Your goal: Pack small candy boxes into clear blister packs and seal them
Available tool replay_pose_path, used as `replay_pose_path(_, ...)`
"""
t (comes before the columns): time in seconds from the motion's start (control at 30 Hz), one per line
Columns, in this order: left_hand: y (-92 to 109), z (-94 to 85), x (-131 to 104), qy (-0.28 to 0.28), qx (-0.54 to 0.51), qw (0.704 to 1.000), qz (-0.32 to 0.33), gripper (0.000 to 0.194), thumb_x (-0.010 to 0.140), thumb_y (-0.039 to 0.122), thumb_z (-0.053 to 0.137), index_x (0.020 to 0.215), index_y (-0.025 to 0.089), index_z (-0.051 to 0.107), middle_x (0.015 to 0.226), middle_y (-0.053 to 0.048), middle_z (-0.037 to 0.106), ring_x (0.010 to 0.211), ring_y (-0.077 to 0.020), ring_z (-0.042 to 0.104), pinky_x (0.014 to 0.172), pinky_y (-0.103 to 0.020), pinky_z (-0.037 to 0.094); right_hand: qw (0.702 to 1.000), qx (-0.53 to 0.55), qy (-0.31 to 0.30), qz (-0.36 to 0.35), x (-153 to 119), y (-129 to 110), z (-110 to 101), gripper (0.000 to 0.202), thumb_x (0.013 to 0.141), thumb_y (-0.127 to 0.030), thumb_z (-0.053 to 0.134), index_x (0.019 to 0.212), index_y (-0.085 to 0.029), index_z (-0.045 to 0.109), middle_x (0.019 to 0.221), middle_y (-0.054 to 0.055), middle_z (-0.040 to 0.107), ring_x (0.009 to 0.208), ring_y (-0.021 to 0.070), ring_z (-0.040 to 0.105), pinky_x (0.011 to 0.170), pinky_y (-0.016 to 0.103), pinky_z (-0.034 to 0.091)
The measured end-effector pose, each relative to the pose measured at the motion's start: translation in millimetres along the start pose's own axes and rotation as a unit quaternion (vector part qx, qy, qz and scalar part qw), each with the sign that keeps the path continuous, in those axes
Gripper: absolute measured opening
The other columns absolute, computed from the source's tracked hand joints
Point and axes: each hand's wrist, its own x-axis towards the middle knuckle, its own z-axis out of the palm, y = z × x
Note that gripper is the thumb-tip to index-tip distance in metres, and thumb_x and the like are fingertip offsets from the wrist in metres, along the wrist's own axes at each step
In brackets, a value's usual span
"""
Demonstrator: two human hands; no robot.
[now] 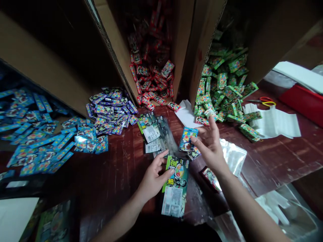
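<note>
- My left hand pinches the top edge of a large green printed pouch, thumb on its front and fingers behind; the pouch hangs over the dark wooden table, near its front edge.
- My right hand holds a small blue candy packet between thumb and fingertips, just above and to the right of the pouch, with a few more small packets tucked in the palm.
- A stack of the same green pouches lies flat on the table just beyond my hands.
- Open cardboard boxes lie tipped toward me: one spills red packets, another green packets.
- Purple packets lie heaped left of the red ones; blue packets are spread farther left.
- Scissors with red and yellow handles lie on the right, just beside white paper sheets.
</note>
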Motion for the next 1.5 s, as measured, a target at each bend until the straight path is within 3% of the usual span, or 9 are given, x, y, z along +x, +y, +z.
replay_pose_path(0.23, 1.5, 1.3, -4.5, -0.028, -0.025, 0.999, 0.016, 0.076, 0.090, 0.032, 0.070, 0.155, 0.032, 0.030, 0.120, -0.007, 0.065, 0.104, -0.0231, 0.067, 0.097, -0.044, 0.052, 0.937, -0.166, -0.298, -0.073, 30.3, -34.0, -30.9, 0.077, 0.099, -0.025, 0.057, 0.162, -0.032, 0.013, 0.127, 0.006, 0.071, 0.110, 0.0204, 0.070, 0.100, 0.042, 0.058)
replay_pose_path(0.47, 1.1, 0.4, -13.7, -0.010, -0.029, 0.999, 0.023, 0.080, 0.087, 0.033, 0.073, 0.155, 0.033, 0.032, 0.119, -0.007, 0.065, 0.104, -0.0239, 0.067, 0.095, -0.043, 0.054, 0.934, -0.129, -0.327, -0.067, 27.5, -30.2, -19.6, 0.080, 0.098, -0.022, 0.057, 0.162, -0.032, 0.011, 0.129, 0.006, 0.071, 0.113, 0.0199, 0.070, 0.098, 0.041, 0.059)
replay_pose_path(0.63, 2.0, 3.0, -20.1, -0.028, -0.023, 0.999, 0.020, 0.079, 0.088, 0.030, 0.073, 0.155, 0.031, 0.031, 0.115, -0.007, 0.065, 0.101, -0.0219, 0.068, 0.094, -0.040, 0.054, 0.891, -0.158, -0.422, -0.056, 29.7, -28.5, -24.8, 0.084, 0.097, -0.021, 0.059, 0.162, -0.034, 0.007, 0.134, 0.005, 0.068, 0.115, 0.0212, 0.069, 0.097, 0.042, 0.059)
replay_pose_path(0.73, 1.9, 4.8, -20.3, -0.019, -0.032, 0.999, 0.024, 0.078, 0.089, 0.030, 0.072, 0.154, 0.032, 0.030, 0.118, -0.007, 0.063, 0.102, -0.0219, 0.067, 0.093, -0.040, 0.055, 0.900, -0.217, -0.365, -0.100, 19.8, -30.5, -22.5, 0.086, 0.094, -0.029, 0.066, 0.162, -0.033, 0.014, 0.148, 0.009, 0.056, 0.129, 0.0278, 0.058, 0.105, 0.049, 0.052)
replay_pose_path(0.9, -3.2, 7.6, -17.9, -0.003, -0.046, 0.999, 0.025, 0.081, 0.089, 0.029, 0.073, 0.155, 0.034, 0.026, 0.118, -0.007, 0.062, 0.099, -0.0211, 0.068, 0.091, -0.040, 0.056, 0.922, -0.222, -0.301, -0.104, -19.5, -20.1, -12.2, 0.084, 0.095, -0.031, 0.065, 0.162, -0.034, 0.014, 0.126, 0.006, 0.068, 0.113, 0.0261, 0.059, 0.102, 0.049, 0.049)
replay_pose_path(1.03, -9.1, 8.2, -20.2, 0.001, -0.039, 0.999, 0.017, 0.080, 0.088, 0.027, 0.072, 0.153, 0.032, 0.026, 0.114, -0.005, 0.063, 0.097, -0.0194, 0.068, 0.089, -0.037, 0.056, 0.923, -0.236, -0.283, -0.110, -52.1, -4.2, -12.8, 0.086, 0.096, -0.028, 0.063, 0.162, -0.037, 0.008, 0.134, 0.006, 0.065, 0.122, 0.0283, 0.052, 0.108, 0.055, 0.043)
replay_pose_path(1.13, -9.2, 6.0, -22.7, 0.029, -0.040, 0.999, 0.019, 0.077, 0.087, 0.026, 0.074, 0.148, 0.032, 0.027, 0.116, -0.005, 0.064, 0.096, -0.0180, 0.069, 0.088, -0.035, 0.056, 0.931, -0.256, -0.198, -0.168, -70.1, 5.8, -17.0, 0.085, 0.095, -0.024, 0.064, 0.161, -0.041, 0.012, 0.146, 0.007, 0.056, 0.138, 0.0323, 0.041, 0.115, 0.065, 0.032)
replay_pose_path(1.23, -9.0, 2.9, -26.5, 0.028, -0.031, 0.999, 0.028, 0.064, 0.087, 0.026, 0.075, 0.139, 0.031, 0.037, 0.117, -0.004, 0.064, 0.094, -0.0168, 0.069, 0.085, -0.033, 0.057, 0.961, -0.207, -0.110, -0.150, -83.2, 13.1, -16.9, 0.086, 0.093, -0.022, 0.066, 0.161, -0.037, 0.015, 0.137, 0.010, 0.058, 0.131, 0.0302, 0.049, 0.112, 0.059, 0.040)
replay_pose_path(1.5, -13.0, -15.6, -43.0, -0.015, 0.049, 0.999, -0.019, 0.038, 0.091, 0.031, 0.070, 0.123, 0.026, 0.050, 0.112, -0.004, 0.065, 0.100, -0.0193, 0.066, 0.086, -0.033, 0.053, 0.979, -0.037, -0.198, 0.009, -100.1, 21.9, 2.9, 0.075, 0.099, -0.029, 0.059, 0.161, -0.032, 0.017, 0.121, 0.006, 0.062, 0.111, 0.0189, 0.062, 0.105, 0.041, 0.049)
